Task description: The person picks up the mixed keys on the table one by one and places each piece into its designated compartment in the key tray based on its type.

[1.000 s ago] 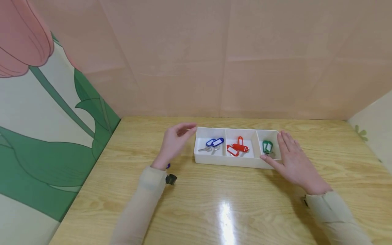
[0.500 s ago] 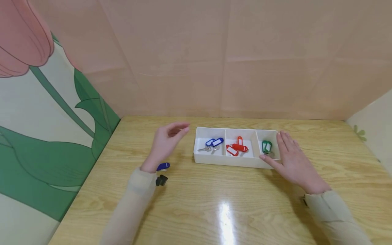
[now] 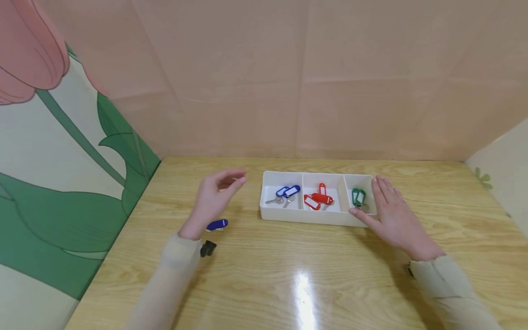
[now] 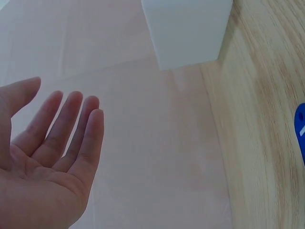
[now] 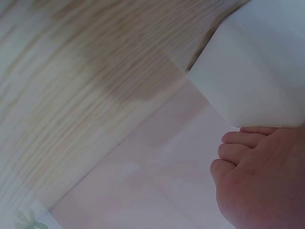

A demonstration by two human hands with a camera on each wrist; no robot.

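A white three-compartment tray (image 3: pixel 305 216) sits on the wooden table. Blue key tags (image 3: pixel 292 191) with keys lie in its left compartment, red key tags (image 3: pixel 322 198) in the middle one, green key tags (image 3: pixel 359 197) in the right one. My right hand (image 3: pixel 393 220) rests against the tray's right end, fingers straight along it and thumb at the front rim. Left of the tray, apart from it, my left hand (image 3: pixel 212 197) hovers with nothing in it; the left wrist view shows its palm and loosely bent fingers (image 4: pixel 88 138). Another blue key tag (image 3: pixel 217 224) lies on the table near the left wrist.
A pinkish covered wall (image 3: pixel 231 114) rises behind the table's back edge. To the left stands a panel with a tulip picture (image 3: pixel 74 201). Bare wood (image 3: pixel 264 266) lies in front of the tray. A small black device (image 3: pixel 208 248) is at the left cuff.
My left hand has moved left, away from the tray's left end, uncovering the blue key tag on the table. The right hand has stayed at the tray's right end.
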